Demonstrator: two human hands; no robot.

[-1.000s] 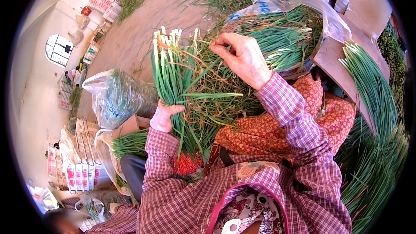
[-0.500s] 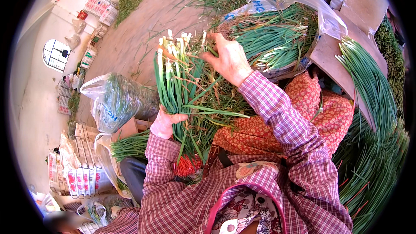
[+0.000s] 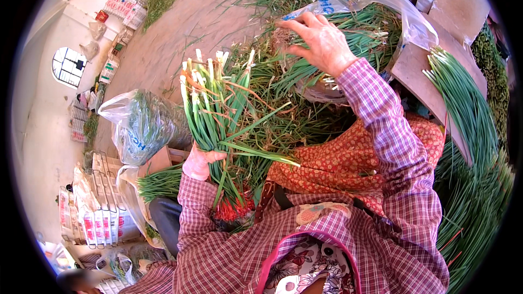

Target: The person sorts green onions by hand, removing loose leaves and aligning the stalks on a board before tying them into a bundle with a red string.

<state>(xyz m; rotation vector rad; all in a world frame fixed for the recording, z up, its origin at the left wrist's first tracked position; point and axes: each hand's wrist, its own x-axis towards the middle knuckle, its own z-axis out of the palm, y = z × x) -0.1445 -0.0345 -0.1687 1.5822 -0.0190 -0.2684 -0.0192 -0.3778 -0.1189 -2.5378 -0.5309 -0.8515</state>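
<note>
The left hand (image 3: 200,162) was closed around a bunch of chives (image 3: 210,114), gripping it below mid-length, with the thumb lying across the stalks. The bunch stood up from that fist with its long axis running away from the person: the white stalk ends fanned out on the far side, and the green tips hung back toward the lap beside some red ties (image 3: 233,208). Dry brown leaves clung among the stalks, and a few green ones stuck out to the right. The right hand (image 3: 318,41) was raised to the right of the white ends and slightly beyond them, apart from the bunch, its thumb away from loosely bent fingers and nothing visible between them. The left hand was thus at the bunch itself, while the right hand was nearer to its white ends than to its green tips. Under the right hand lay a heap of chives (image 3: 365,41) in clear plastic (image 3: 417,27); whether the fingers touched it I cannot tell. Loose trimmings (image 3: 272,120) spread between the two hands. Farther right, a sorted bundle (image 3: 463,103) lay over a flat board (image 3: 411,71), its leaves passing the right edge.
</note>
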